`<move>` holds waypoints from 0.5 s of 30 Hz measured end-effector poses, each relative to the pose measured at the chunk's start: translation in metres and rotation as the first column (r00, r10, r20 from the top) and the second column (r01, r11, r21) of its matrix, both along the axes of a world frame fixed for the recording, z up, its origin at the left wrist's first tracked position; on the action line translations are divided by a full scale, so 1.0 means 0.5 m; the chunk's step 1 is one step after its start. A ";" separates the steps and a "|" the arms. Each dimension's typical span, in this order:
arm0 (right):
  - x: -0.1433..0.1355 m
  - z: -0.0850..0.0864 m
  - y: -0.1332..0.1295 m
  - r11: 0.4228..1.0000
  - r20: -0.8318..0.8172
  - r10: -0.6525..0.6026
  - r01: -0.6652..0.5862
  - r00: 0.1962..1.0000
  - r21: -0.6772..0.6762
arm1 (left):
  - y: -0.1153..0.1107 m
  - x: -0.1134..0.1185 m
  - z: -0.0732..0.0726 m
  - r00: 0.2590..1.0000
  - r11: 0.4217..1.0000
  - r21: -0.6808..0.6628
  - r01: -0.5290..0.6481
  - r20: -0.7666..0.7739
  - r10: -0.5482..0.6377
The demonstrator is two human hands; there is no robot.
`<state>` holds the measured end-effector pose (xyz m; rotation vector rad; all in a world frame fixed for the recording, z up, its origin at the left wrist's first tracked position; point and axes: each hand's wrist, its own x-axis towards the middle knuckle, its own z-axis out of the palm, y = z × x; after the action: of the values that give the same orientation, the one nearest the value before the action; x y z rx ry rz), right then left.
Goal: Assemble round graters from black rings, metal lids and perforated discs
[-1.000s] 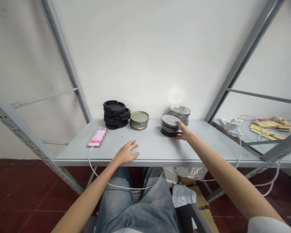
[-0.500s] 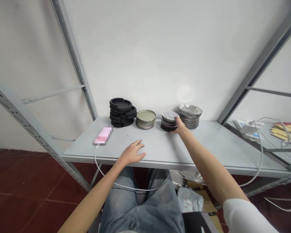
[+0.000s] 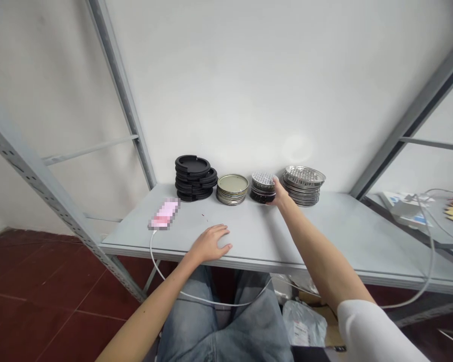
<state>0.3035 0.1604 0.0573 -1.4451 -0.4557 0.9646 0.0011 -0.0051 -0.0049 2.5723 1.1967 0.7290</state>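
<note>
Clasping the upright perforated stack [image 3: 263, 188] from its right with the right hand [image 3: 281, 195], between gold discs [image 3: 232, 189] and metal trays [image 3: 304, 187]. Resting the left hand [image 3: 210, 243], empty, loosely spread, farther off on the worktop [image 3: 254, 232].

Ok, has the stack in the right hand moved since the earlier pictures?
Yes, the small perforated stack moved left, closer to the gold-rimmed stack.

A blurred pink device [image 3: 164, 213], perhaps a phone, its white cable [image 3: 226, 304], a plastic bag [image 3: 305, 322].
</note>
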 end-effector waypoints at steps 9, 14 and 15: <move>-0.035 -0.061 -0.144 0.994 0.172 0.085 -0.097 0.981 0.059 | 0.020 0.021 0.028 0.999 0.997 -0.062 -0.039 0.015 0.040; -0.056 -0.117 -0.196 0.890 0.768 0.230 -0.449 0.598 0.084 | 0.090 0.077 0.045 0.977 0.987 -0.016 -0.159 -0.149 0.155; -0.061 -0.124 -0.204 0.870 0.852 0.231 -0.492 0.471 0.036 | 0.103 0.086 0.041 0.964 0.979 -0.006 -0.205 -0.175 0.201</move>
<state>0.2729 0.0586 -0.0045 -1.4948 -1.6260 0.4143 0.0440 0.0466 0.0156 2.5623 1.5307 0.5317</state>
